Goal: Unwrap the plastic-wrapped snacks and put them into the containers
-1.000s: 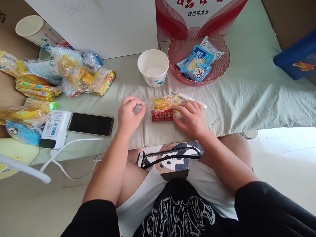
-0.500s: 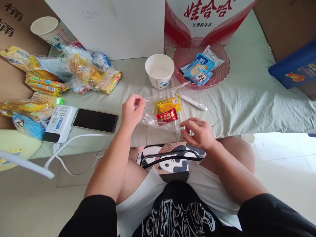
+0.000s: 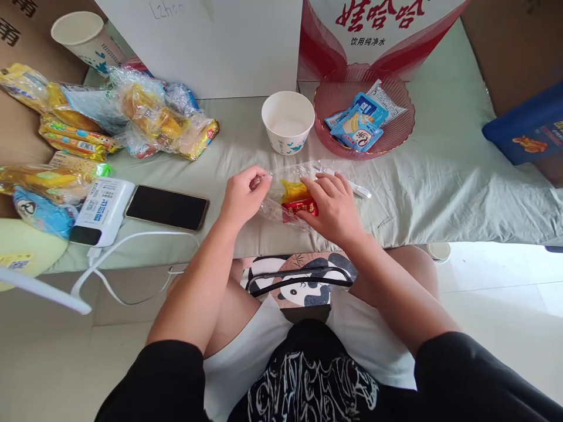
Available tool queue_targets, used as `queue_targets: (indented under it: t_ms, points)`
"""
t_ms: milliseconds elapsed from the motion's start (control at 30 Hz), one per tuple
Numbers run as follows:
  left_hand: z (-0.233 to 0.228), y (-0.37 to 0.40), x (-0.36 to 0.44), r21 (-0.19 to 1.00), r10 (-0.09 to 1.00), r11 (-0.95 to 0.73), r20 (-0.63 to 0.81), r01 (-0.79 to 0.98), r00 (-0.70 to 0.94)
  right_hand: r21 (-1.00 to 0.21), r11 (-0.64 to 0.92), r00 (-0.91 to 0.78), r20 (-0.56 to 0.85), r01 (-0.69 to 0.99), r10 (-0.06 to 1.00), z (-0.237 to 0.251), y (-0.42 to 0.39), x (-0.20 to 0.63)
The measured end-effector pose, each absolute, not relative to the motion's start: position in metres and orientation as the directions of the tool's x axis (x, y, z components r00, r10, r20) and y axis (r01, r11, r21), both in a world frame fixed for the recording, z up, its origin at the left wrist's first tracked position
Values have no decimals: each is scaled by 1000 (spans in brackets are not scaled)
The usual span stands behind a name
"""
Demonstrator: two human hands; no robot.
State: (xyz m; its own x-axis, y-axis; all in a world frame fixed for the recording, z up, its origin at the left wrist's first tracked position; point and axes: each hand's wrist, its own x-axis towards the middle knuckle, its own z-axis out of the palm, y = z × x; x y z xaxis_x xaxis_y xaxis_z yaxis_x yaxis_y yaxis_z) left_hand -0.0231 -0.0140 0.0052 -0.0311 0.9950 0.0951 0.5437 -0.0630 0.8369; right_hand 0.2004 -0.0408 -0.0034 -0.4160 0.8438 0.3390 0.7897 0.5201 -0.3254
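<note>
- Plastic film (image 3: 273, 214), clear and crumpled: it lies on the cloth-covered bench (image 3: 229, 146), in front of the seated person, in the space between the two hands.
- Left hand (image 3: 243, 196): at the film's left side. Thumb and fingertips are drawn together and appear to pinch the film's edge; the rest of the film extends to the right of this hold.
- Right hand (image 3: 338, 208): palm down, reaching in from the right. Thumb and forefinger stand apart, spanning the packets; whether they squeeze or merely rest there, I cannot tell from where I stand.
- Yellow packet (image 3: 292, 190) and red packet (image 3: 295, 210): lying side by side on the film, the red one closer to the person. Their right ends are hidden under the right hand.
- Principal relation: the red packet's long axis runs roughly left to right, from one hand toward the other. Both packets lie to the right of the left hand's pinch, apart from it, and directly under the right hand's fingers, so the right hand is the nearer.
- Surroundings: a white stick (image 3: 360, 190) shows beyond the right hand; a paper cup (image 3: 288, 144) and a pink bowl (image 3: 396, 140) stand farther back, side by side.
</note>
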Motion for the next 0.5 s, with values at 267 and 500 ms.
queue_targets:
  t_ms: [267, 500]
  points:
    - [4, -7, -23, 846, 990, 12, 65, 533, -125, -249, 530, -432, 357, 810, 828, 8, -67, 211]
    - [5, -8, -24, 822, 990, 76, 6, 565, -142, -278, 535, -416, 388, 798, 822, 15, -79, 225]
